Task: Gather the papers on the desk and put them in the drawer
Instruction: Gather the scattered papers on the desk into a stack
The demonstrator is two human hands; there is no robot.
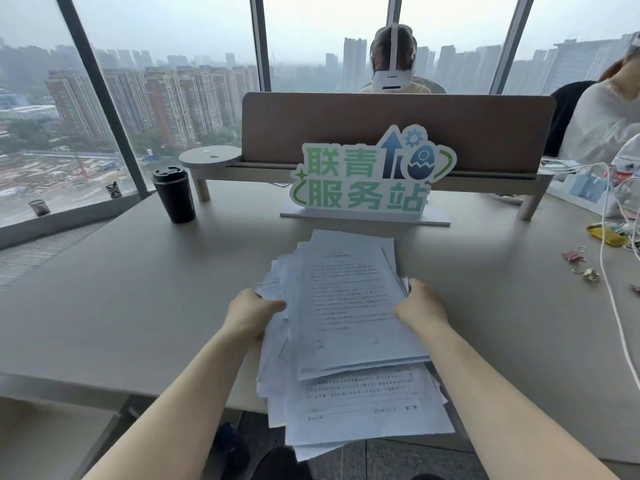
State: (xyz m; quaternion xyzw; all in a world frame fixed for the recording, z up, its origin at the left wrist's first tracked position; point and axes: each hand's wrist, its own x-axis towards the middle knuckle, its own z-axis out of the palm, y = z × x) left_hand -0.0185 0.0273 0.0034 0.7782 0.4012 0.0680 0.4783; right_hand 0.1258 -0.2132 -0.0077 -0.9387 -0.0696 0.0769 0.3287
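A loose, uneven stack of printed white papers (346,323) is held between both my hands, and its near end hangs past the front edge of the beige desk (138,289). My left hand (251,311) grips the stack's left edge. My right hand (420,308) grips its right edge, thumb on top of the sheets. The sheets are fanned out and not squared up. No drawer is in view.
A green and white standing sign (370,178) is just beyond the papers. A black travel cup (173,195) stands at the back left. Binder clips (581,263), a white cable (613,299) and clutter lie at the right. People sit behind the divider and at the far right.
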